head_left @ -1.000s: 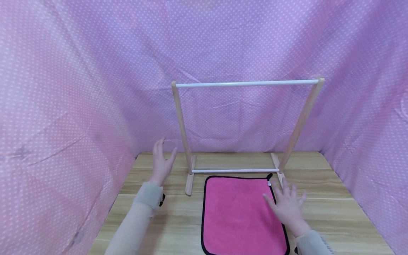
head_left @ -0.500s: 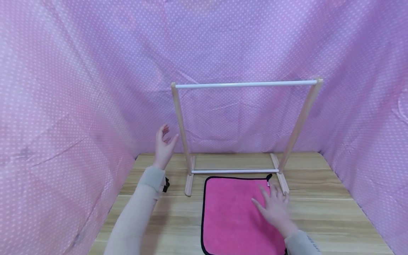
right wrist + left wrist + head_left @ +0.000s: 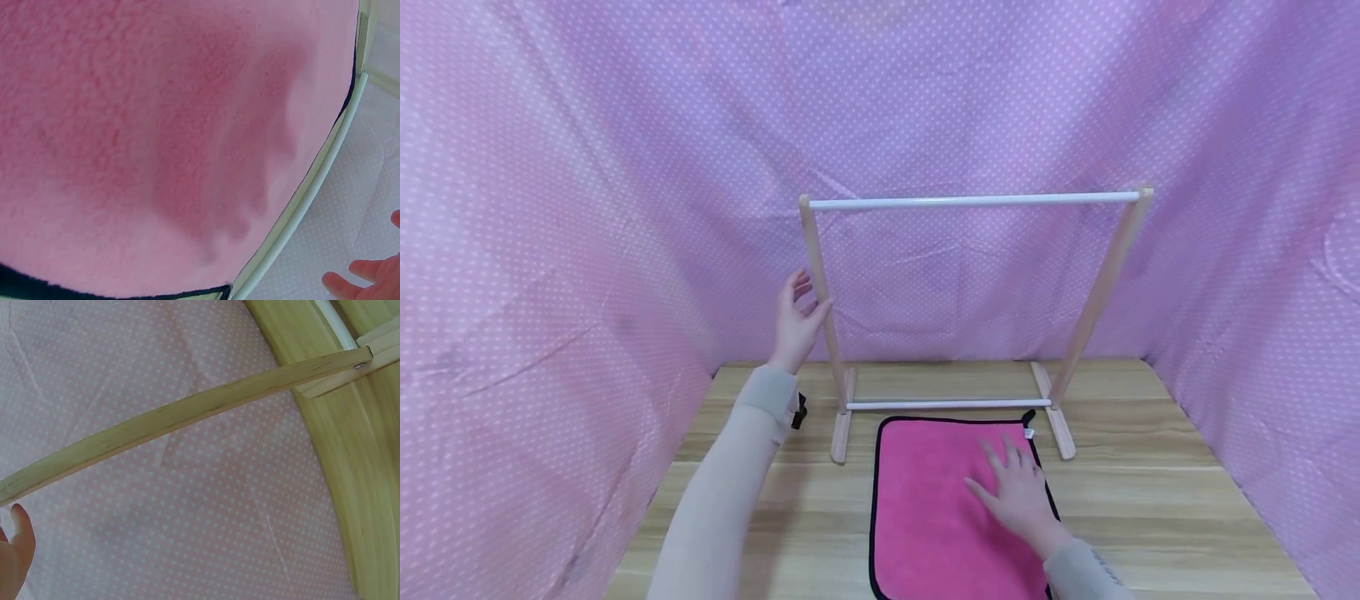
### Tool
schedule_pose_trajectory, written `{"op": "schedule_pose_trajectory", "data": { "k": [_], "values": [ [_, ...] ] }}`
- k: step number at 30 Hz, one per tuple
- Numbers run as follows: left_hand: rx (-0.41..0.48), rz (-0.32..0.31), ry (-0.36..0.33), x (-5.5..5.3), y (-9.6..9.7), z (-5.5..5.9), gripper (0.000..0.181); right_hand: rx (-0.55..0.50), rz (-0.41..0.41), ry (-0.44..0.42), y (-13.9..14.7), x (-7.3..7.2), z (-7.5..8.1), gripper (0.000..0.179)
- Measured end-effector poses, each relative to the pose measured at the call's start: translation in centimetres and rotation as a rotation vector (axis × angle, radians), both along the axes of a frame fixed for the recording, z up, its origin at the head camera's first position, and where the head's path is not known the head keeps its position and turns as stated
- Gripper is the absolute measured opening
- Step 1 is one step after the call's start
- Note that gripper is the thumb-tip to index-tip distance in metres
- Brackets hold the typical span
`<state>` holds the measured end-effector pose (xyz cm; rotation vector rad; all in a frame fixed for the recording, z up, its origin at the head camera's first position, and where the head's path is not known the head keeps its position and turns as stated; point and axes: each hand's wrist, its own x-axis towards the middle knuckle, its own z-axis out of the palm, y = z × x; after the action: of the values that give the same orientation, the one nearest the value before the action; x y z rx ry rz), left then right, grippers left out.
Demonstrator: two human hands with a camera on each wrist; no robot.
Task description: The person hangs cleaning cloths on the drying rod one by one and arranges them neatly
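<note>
One table (image 3: 1150, 500) bore one rack (image 3: 973, 202) of two uprights (image 3: 813, 250), two white rods (image 3: 947, 406) and two feet (image 3: 841, 437). In front of the rack lay one pink cloth (image 3: 925, 492) with one loop (image 3: 1028, 417) and one tag (image 3: 1028, 433). One left grip (image 3: 797, 325) was beside the rack, one right grip (image 3: 1018, 500) before it.

A pink cloth (image 3: 932, 500) (black-edged) lies flat before an upright rack (image 3: 973, 201).

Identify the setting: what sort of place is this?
Probably an improvised indoor tabletop booth: polka-dot fabric screens the back and both sides, and a wood-grain table bears a rack and a pink cloth.
</note>
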<state>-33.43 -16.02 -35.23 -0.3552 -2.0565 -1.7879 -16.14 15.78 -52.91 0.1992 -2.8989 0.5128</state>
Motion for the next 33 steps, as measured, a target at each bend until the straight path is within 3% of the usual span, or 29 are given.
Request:
{"op": "schedule_pose_trajectory", "data": {
  "k": [5, 10, 14, 19, 23, 33],
  "values": [
    [0.000, -0.039, -0.029, 0.1, 0.4, 0.8, 0.064, -0.019, 0.072, -0.019, -0.4, 0.0, -0.3, 0.077],
    [-0.041, -0.047, -0.042, 0.2, 0.7, 1.2, 0.063, 0.025, 0.148, -0.070, -0.3, 0.0, -0.9, 0.091],
    [-0.066, -0.039, -0.027, -0.5, 0.8, 0.7, 0.066, 0.036, 0.190, -0.147, -0.2, 0.1, -1.4, 0.100],
    [-0.049, -0.040, -0.047, -0.3, 0.8, 0.6, 0.069, 0.039, 0.264, -0.248, -0.1, 0.0, -1.8, 0.109],
    [-0.056, -0.026, -0.066, 0.0, 0.8, 0.4, 0.070, 0.046, 0.329, -0.280, 0.2, 0.1, -1.9, 0.113],
    [-0.017, -0.006, -0.063, 0.6, 0.9, -0.1, 0.066, 0.061, 0.394, -0.381, 1.0, 0.5, -2.8, 0.114]
  ]
}}
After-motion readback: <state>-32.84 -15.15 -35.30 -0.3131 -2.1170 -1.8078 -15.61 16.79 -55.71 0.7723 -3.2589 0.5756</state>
